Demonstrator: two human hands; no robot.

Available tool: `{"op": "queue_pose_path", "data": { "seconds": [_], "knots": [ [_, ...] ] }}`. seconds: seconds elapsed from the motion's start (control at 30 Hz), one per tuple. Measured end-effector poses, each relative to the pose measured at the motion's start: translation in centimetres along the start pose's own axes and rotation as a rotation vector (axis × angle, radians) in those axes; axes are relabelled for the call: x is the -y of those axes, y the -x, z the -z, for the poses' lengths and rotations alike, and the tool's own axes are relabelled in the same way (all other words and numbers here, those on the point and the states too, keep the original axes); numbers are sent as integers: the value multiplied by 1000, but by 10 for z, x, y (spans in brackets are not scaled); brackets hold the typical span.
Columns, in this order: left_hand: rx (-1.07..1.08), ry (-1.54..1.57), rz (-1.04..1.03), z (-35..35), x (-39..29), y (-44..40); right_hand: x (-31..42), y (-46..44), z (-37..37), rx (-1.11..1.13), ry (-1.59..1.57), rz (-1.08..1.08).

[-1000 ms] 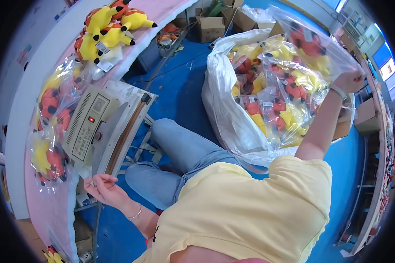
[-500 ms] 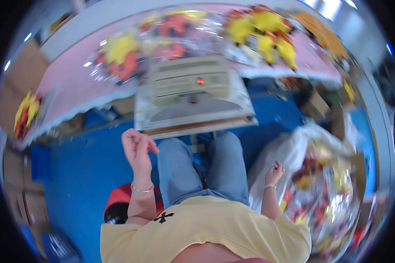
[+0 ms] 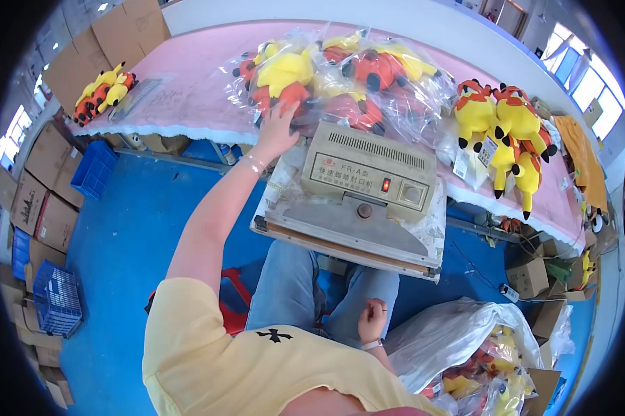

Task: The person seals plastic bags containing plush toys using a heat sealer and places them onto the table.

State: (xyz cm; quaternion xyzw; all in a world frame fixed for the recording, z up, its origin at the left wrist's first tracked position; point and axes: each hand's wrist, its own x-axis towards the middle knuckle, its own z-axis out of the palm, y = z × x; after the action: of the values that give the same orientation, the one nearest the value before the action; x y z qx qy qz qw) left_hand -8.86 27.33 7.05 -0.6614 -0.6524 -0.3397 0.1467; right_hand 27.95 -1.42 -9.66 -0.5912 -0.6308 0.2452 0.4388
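One toy (image 3: 283,73) (bagged) under left hand (image 3: 278,130)

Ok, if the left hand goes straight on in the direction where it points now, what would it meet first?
The left hand would probably meet the bagged yellow-and-red plush toy first; its fingertips seem to lie on it, though one view leaves actual contact unclear.

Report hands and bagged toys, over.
Left hand on bagged plush. Right hand over thigh, nothing seen in it. Sealing machine between thigh and plush.
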Motion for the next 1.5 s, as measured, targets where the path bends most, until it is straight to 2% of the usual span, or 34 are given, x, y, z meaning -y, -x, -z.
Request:
{"op": "queue_pose_path", "data": {
  "seconds": [0.03, 0.13, 0.27, 0.3, 0.37, 0.4, 0.47, 0.5, 0.53, 0.57, 0.6, 0.67, 0.73, 0.83, 0.9, 0.93, 1.0, 1.03, 1.1, 1.17, 1.2, 1.27, 1.33, 1.37, 1.43, 1.47, 1.5],
  "knots": [
    [0, 1, -5, -12, 3, -7, 0, 1, 1, -5, -1, -2],
    [-68, -304, -87, -38, 12, -20, 0, 6, 2, -20, -11, -46],
    [-109, -349, -21, -57, 39, -49, 1, 8, 10, -29, 11, -62],
    [-105, -21, 233, -66, 61, -69, 1, 7, 12, -31, 23, -63],
    [-285, 406, 412, -50, 70, -103, 2, 8, 14, -30, 35, -66],
    [-473, 498, 340, -14, 61, -120, 2, 9, 15, -22, 22, -51],
    [-516, 463, 444, 63, 46, -149, 3, 7, 17, -8, -6, -19],
    [-467, 488, 407, 91, 56, -162, 5, 6, 17, -2, -22, 1],
    [-451, 661, 450, 97, 94, -192, 9, 5, 16, 0, -25, 5],
    [-544, 808, 410, 132, 69, -195, 14, 3, 16, 18, -35, 28],
    [-324, 1176, 18, 162, 86, -199, 21, 1, 15, 35, -45, 52],
    [-531, 894, 41, 223, 42, -194, 36, -4, 15, 70, -63, 101],
    [-554, 625, -50, 283, 4, -180, 60, -11, 14, 87, -113, 126],
    [-448, 233, -148, 344, -40, -143, 106, -20, 15, 133, -254, 178],
    [-315, 6, -191, 363, -63, -109, 137, -30, 17, 104, -316, 384],
    [-132, -46, -138, 368, -71, -89, 157, -34, 22, 118, -320, 382],
    [241, -144, -18, 375, -84, -47, 199, -38, 34, 142, -387, 569],
    [253, -150, 0, 376, -88, -24, 221, -37, 31, 110, -579, 652],
    [299, -119, -172, 366, -90, 28, 249, -32, 34, 97, -775, 709],
    [340, -69, -343, 349, -89, 70, 260, -31, 42, 289, -637, 775],
    [368, -16, -300, 338, -90, 85, 263, -31, 45, 359, -589, 791],
    [411, 48, -244, 320, -94, 111, 261, -43, 49, 499, -380, 1086],
    [694, 274, 59, 307, -97, 125, 257, -52, 56, 607, -151, 1388],
    [699, 280, 54, 302, -97, 132, 255, -49, 65, 627, -141, 1377],
    [383, 456, -89, 292, -99, 153, 254, -44, 88, 642, -115, 1363],
    [224, 544, -156, 289, -101, 166, 257, -42, 101, 578, -81, 1330],
    [198, 564, -240, 296, -102, 177, 258, -42, 112, 515, -47, 1293]
  ]
}}
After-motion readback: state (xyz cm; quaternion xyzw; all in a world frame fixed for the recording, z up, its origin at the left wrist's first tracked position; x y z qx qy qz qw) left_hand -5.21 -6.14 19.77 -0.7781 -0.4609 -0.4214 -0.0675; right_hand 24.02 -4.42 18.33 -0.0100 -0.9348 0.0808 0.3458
